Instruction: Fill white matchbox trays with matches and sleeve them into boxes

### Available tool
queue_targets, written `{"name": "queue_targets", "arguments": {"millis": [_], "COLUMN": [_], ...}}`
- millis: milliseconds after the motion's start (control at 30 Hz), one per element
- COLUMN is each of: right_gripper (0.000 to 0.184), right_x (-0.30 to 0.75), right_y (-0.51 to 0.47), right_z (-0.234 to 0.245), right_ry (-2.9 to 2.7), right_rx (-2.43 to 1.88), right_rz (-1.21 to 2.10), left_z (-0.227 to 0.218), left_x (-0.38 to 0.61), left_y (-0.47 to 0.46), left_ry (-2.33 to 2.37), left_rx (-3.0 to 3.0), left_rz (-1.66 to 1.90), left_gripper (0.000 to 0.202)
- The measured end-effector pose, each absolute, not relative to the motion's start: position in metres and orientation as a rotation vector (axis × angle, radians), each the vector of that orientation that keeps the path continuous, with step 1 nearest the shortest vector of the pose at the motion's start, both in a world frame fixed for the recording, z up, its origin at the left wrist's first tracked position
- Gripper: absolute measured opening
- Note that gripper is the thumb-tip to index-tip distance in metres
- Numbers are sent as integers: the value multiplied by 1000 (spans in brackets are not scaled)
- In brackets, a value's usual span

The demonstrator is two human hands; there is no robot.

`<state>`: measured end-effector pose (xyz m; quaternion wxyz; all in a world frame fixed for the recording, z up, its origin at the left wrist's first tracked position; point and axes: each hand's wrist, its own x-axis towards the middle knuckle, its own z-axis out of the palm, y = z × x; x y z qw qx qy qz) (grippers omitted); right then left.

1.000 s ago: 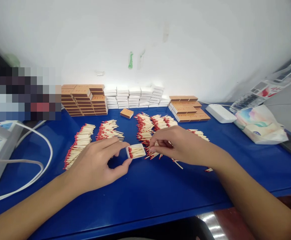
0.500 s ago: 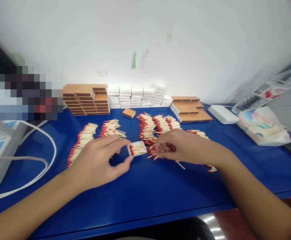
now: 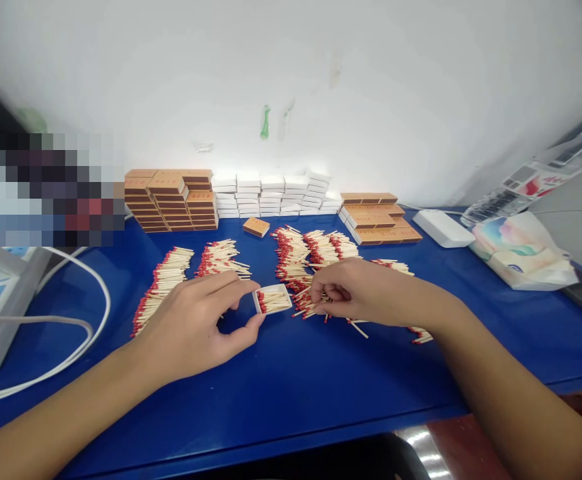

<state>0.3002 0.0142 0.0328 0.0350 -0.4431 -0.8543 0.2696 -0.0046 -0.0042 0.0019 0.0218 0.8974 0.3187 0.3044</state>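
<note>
Blue tabletop (image 3: pixel 295 387) against pale wall (image 3: pixel 395 87), white tray (image 3: pixel 277 311) in left fingers' (image 3: pixel 245 288) grip, right fingers' (image 3: pixel 335 309) hold unclear.

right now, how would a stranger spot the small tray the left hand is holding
Over the blue table, find the person's left hand. It pinches one end of a small white tray. Unlike the white stacks by the wall, it shows red-tipped matches inside.

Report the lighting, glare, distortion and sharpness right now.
In the head view, the wall is brightest just above the white boxes; glare streaks a glossy surface below the table; the bottle looks stretched; coarse pixelation hides a left-hand patch; red match heads in the small tray are distinguishable.
</note>
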Motion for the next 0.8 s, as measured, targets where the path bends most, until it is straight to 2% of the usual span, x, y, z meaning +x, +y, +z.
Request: {"name": "queue_targets", "arguments": {"millis": [300,800], "right_gripper": [9,15], "right_x": [301,302], "right_y": [16,14], "right_z": [32,37], "right_ry": [-2648,-2661], "right_rx": [-1381,-1315], "right_rz": [860,732], "left_z": [0,1], "left_x": [-5,-5], "left_y": [-3,-4], "left_ry": [996,1004], "left_rx": [2784,2781], "left_rz": [947,924], "left_gripper": [21,21]}}
